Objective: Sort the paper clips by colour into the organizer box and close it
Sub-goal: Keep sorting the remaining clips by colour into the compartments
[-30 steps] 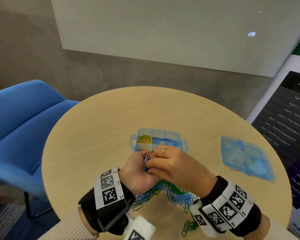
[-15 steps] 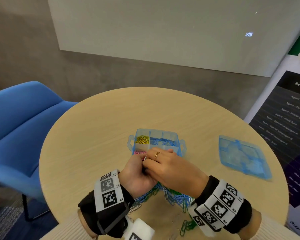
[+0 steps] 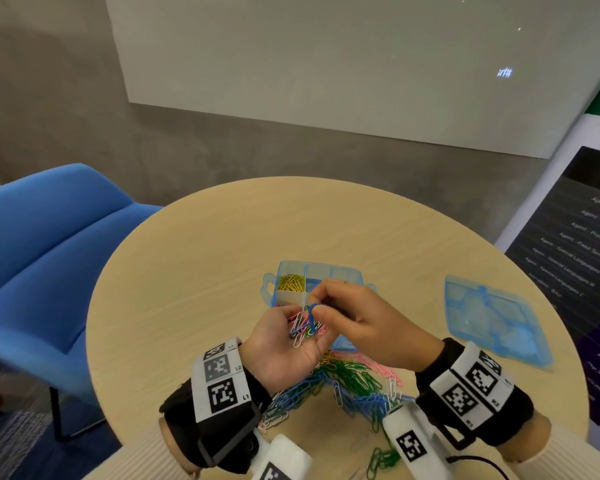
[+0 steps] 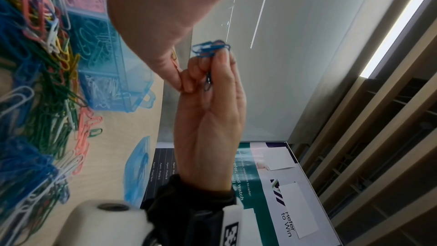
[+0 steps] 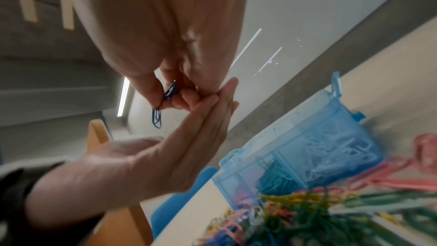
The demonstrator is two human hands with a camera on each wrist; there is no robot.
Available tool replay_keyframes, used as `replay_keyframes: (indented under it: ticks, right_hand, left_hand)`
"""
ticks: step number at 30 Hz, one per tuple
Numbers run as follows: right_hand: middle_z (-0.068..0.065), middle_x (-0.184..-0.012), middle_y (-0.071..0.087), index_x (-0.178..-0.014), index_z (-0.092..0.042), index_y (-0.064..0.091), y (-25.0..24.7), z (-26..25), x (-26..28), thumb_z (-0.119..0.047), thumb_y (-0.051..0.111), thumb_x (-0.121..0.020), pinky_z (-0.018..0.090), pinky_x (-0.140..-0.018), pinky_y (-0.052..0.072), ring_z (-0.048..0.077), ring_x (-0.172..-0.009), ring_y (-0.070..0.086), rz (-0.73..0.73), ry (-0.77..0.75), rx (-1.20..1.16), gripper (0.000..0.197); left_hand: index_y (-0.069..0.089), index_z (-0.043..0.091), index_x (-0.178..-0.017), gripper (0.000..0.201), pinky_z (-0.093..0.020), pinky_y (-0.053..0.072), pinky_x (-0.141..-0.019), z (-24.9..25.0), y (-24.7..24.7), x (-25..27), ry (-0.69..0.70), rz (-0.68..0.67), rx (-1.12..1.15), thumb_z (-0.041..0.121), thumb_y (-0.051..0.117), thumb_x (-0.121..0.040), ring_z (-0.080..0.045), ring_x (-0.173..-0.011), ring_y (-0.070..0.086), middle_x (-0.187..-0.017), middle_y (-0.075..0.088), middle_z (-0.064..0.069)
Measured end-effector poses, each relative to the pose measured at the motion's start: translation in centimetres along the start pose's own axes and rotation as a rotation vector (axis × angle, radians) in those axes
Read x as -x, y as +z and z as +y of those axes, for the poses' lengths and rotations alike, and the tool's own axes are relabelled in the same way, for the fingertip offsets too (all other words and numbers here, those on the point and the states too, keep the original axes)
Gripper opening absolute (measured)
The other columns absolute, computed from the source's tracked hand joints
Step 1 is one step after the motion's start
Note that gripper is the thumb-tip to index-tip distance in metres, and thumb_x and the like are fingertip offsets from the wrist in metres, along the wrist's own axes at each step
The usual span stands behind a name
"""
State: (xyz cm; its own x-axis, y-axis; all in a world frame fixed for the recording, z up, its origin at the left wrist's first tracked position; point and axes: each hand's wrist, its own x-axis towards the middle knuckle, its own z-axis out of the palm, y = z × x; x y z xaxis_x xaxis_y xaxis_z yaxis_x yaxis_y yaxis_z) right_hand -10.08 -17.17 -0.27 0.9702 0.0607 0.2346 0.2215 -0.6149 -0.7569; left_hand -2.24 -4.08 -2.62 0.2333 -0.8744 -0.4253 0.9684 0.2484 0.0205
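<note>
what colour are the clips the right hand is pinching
Blue. The right hand pinches a few blue clips, clearest in the left wrist view.

Printed on the white and green sign (image 4: 279,190) beside the table: "Refer to Win", plus "refer, and watch". On its dark part (image 4: 163,171), small lines "Agent - Profile B", "Agent - Profile C" and "Agent - Fixed Term". On the left wrist band (image 3: 222,379), by the square codes, "L1" and "L2"
</note>
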Motion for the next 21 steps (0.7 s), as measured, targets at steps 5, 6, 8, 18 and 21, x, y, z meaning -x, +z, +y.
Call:
replay_keyframes:
  ticks: [5,6,8,18,21]
  right_hand:
    - [0.008,-0.078,0.055,-0.098,0.004,0.056,-2.2,-0.2,-0.8,-0.009,0.048,-0.101,0.029,-0.068,0.045,0.013,-0.070,0.054,0.069,0.116,-0.188,0.015]
    - [0.006,-0.074,0.051,-0.097,0.004,0.057,-2.9,0.0,-1.1,-0.008,0.048,-0.101,0.026,-0.065,0.042,0.011,-0.066,0.049,0.093,0.123,-0.171,0.015]
    - [-0.001,-0.069,0.044,-0.092,-0.004,0.059,-4.4,0.8,-2.1,-0.009,0.048,-0.101,0.025,-0.060,0.034,0.012,-0.064,0.038,0.127,0.152,-0.097,0.015]
    - [0.007,-0.118,0.066,-0.128,-0.006,0.059,-4.8,7.0,-7.0,-0.022,0.059,-0.096,0.022,-0.088,0.044,0.017,-0.106,0.060,-0.005,0.439,0.535,0.035]
    - [0.007,-0.126,0.063,-0.132,-0.007,0.057,-4.9,5.2,-6.5,-0.020,0.058,-0.097,0.033,-0.101,0.046,0.017,-0.113,0.059,0.116,0.331,0.556,0.037]
  left_hand:
    - [0.054,-0.013,-0.122,0.044,-0.050,0.052,-0.092,0.0,0.3,0.1,0.061,0.009,-0.109,0.017,0.030,-0.102,-0.039,-0.110,0.061,-0.119,0.062,-0.029]
    - [0.054,-0.013,-0.124,0.046,-0.047,0.049,-0.099,0.1,0.3,0.0,0.069,0.024,-0.128,0.018,0.029,-0.102,-0.039,-0.114,0.059,-0.121,0.062,-0.029]
    - [0.054,-0.014,-0.125,0.047,-0.044,0.042,-0.105,0.4,0.3,0.0,0.089,0.041,-0.165,0.019,0.027,-0.103,-0.039,-0.118,0.057,-0.122,0.062,-0.028]
    - [0.059,-0.013,-0.116,0.046,-0.043,0.045,-0.103,1.2,0.5,0.9,0.114,0.037,-0.208,0.019,0.029,-0.104,-0.038,-0.118,0.057,-0.120,0.064,-0.027]
    - [0.059,-0.012,-0.115,0.047,-0.043,0.040,-0.108,1.5,0.5,1.1,0.132,0.039,-0.221,0.022,0.029,-0.105,-0.038,-0.118,0.058,-0.120,0.064,-0.027]
